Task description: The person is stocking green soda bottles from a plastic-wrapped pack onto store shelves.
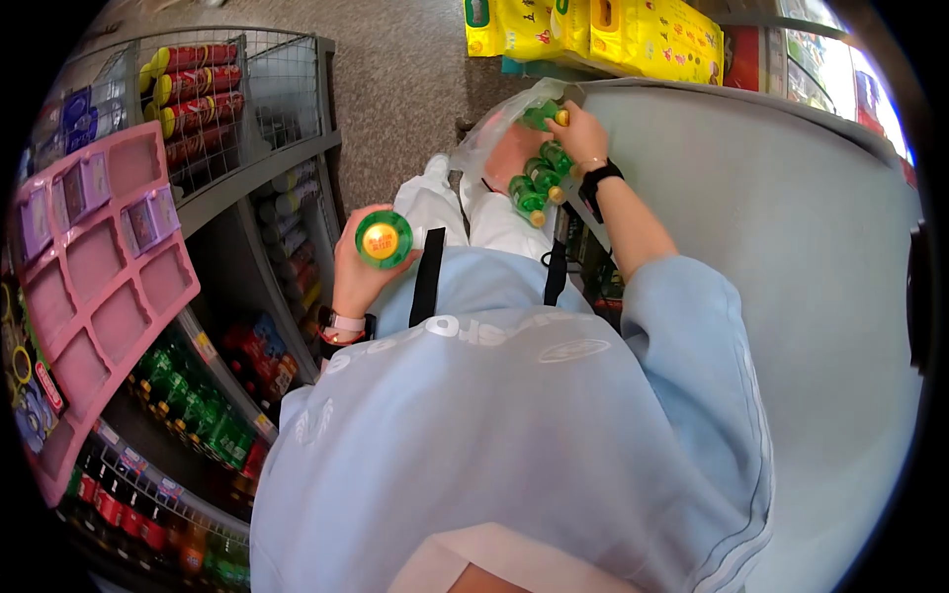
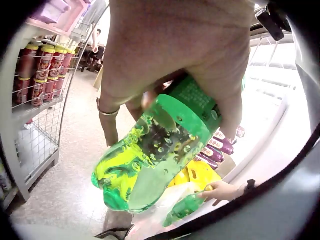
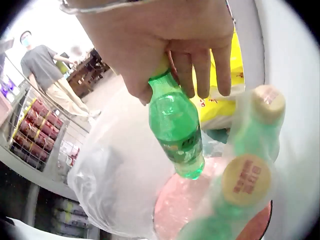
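My left hand (image 1: 358,275) grips a green soda bottle (image 2: 150,150) around its label. Its yellow cap (image 1: 382,240) faces up in the head view. Over by the grey counter, my right hand (image 1: 585,136) pinches a second green bottle (image 3: 175,117) at its neck, base hanging down. Below that bottle is a clear plastic bag (image 3: 107,165), its side spread out toward the left. A pink surface (image 3: 172,205) shows under the bottle. Several more green bottles (image 1: 542,178) with yellow caps stand in a row next to my right wrist.
A grey counter (image 1: 771,247) runs along my right. Yellow packages (image 1: 652,40) lie beyond it. To the left are a wire rack (image 1: 282,89) with red cans, a pink tray (image 1: 94,257) and shelves of bottles (image 1: 188,395). A person (image 3: 50,70) stands farther back.
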Tool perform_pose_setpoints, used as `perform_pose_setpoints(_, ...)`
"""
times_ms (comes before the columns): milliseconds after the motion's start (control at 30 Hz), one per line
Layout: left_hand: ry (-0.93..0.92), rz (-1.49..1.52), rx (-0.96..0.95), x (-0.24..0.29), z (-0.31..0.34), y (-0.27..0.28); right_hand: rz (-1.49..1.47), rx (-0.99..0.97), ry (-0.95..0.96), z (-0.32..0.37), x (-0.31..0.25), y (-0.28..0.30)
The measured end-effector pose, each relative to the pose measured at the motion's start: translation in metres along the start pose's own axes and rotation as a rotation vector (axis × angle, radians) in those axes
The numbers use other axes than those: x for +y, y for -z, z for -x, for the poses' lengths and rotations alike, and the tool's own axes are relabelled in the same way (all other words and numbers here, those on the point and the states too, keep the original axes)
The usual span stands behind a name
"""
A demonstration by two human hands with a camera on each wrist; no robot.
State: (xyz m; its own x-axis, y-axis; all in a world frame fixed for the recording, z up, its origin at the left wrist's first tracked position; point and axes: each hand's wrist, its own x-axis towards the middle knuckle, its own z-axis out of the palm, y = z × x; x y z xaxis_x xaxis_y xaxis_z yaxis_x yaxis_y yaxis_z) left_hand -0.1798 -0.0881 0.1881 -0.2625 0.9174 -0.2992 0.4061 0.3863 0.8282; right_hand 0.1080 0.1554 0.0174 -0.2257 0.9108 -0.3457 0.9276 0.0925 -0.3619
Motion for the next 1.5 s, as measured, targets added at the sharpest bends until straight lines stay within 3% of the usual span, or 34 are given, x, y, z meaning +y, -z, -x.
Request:
perform_pose_setpoints(267, -0.072, 0.001, 0.102, 0.014, -0.015, -0.008, -0.264, 0.083, 0.108, 0.072, -0.019, 0.062)
perform_pose_setpoints(467, -0.198, 0.017, 0.193, -0.010, 0.020, 0.006, -0.527, 0.088, 0.124, 0.135, -0.059, 0.108)
perform_pose_setpoints(533, -0.240, 0.051, 0.257, -0.031, 0.051, 0.010, -0.587, 0.097, 0.207, 0.168, -0.080, 0.118)
perform_pose_setpoints(600, -0.260, 0.077, 0.376, -0.059, 0.101, 0.013, -0.655, 0.145, 0.500, 0.207, -0.102, 0.111)
perform_pose_setpoints(733, -0.254, 0.162, 0.612, -0.124, 0.216, 0.018, -1.015, 0.048, 0.815, 0.268, -0.155, 0.076)
perform_pose_setpoints(767, -0.251, 0.185, 0.659, -0.135, 0.250, 0.020, -0.997, 0.038, 0.792, 0.294, -0.182, 0.073)
perform_pose_setpoints(867, -0.165, 0.239, 0.813, -0.149, 0.365, 0.018, -1.001, -0.213, 0.984, 0.345, -0.230, 0.061)
perform_pose_setpoints(933, 0.004, 0.226, 0.962, -0.134, 0.442, 0.004, -1.046, -0.270, 1.009, 0.395, -0.271, 0.058)
perform_pose_setpoints(967, 0.010, 0.134, 1.057, -0.111, 0.445, -0.025, -1.060, -0.387, 1.087, 0.376, -0.258, 0.069)
perform_pose_setpoints(1067, 0.167, 0.166, 1.282, -0.086, 0.514, -0.063, -1.035, -0.679, 1.252, 0.409, -0.295, 0.057)
perform_pose_setpoints(1133, 0.219, 0.153, 1.448, -0.065, 0.558, -0.088, -1.085, -0.905, 1.260, 0.451, -0.326, 0.051)
perform_pose_setpoints(1200, 0.501, 0.278, 1.568, -0.032, 0.600, -0.102, -1.087, -1.055, 1.273, 0.497, -0.361, 0.053)
perform_pose_setpoints(1300, 0.613, 0.535, 1.788, -0.014, 0.627, -0.139, -1.110, -1.322, 1.327, 0.542, -0.404, 0.054)
perform_pose_setpoints(1333, 0.646, 0.570, 1.816, -0.006, 0.638, -0.147, -1.093, -1.340, 1.389, 0.566, -0.419, 0.061)
perform_pose_setpoints(1400, 0.719, 0.487, 2.097, 0.014, 0.640, -0.152, -1.118, -1.409, 1.464, 0.599, -0.443, 0.067)
perform_pose_setpoints(1433, 0.805, 0.449, 2.086, -0.028, 0.667, -0.163, -1.103, -1.443, 1.519, 0.641, -0.461, 0.039)
perform_pose_setpoints(1500, 0.781, 0.476, 2.177, -0.026, 0.694, -0.162, -1.147, -1.519, 1.616, 0.692, -0.477, 0.039)
